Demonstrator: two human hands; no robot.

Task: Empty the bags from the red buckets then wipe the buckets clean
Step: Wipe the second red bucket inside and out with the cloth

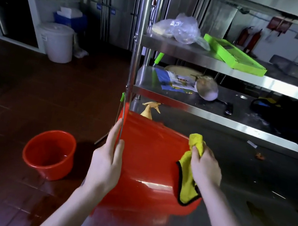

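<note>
Red bucket [151, 165], the landmark for all positions below, lies on its side on a steel worktable [246, 209], at the table's left edge, with its wide end toward the viewer. Left hand [107, 163] lies flat against the bucket's left flank, fingers extended and close together along a thin wire handle [121, 126]; whether the fingers pinch the wire cannot be told. The wire rises past the bucket's far left corner and ends in a green grip [122, 96]. Right hand [205, 166] is on the bucket's right side, fingers curled tightly around a bunched yellow cloth [189, 179] with a dark edge binding; the cloth drapes down over the bucket's wall and touches it. Second red bucket [49, 153] stands upright on the tiled floor [28, 91], to the left of the first and well apart from it, open end up; its inside bottom looks wet. Spray bottle [149, 109], yellowish, stands just behind the first bucket, only its trigger head visible above the bucket's wall. Steel shelving [250, 77] rises behind and above the bucket; its upper level carries a crumpled clear plastic bag [179, 28] and a green tray [233, 57]. White lidded bin [56, 41] stands far to the upper left, on the floor.
</note>
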